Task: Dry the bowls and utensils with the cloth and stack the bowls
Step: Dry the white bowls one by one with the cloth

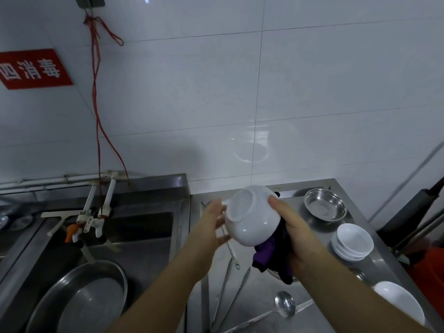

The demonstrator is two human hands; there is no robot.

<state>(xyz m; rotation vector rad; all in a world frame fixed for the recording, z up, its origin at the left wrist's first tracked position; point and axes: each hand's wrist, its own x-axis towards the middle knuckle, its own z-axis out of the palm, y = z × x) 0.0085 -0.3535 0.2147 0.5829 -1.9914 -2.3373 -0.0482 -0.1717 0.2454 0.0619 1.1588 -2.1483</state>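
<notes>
White bowl (252, 216) mid-drying: right hand (296, 233) grips purple cloth (266, 254) against it, left hand (212, 222) open, steadying rim. Next, likely: nest onto white bowl stack (352, 241).

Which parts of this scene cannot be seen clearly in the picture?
- White bowl, head view: its inside faces away, toward the cloth.
- Left hand: blurred, so its grip on the bowl is unclear.
- Right hand: palm side hidden behind the cloth.
- Second white bowl: partly covered by the right forearm.
- Ladle: handle cut by the bottom edge.
</notes>
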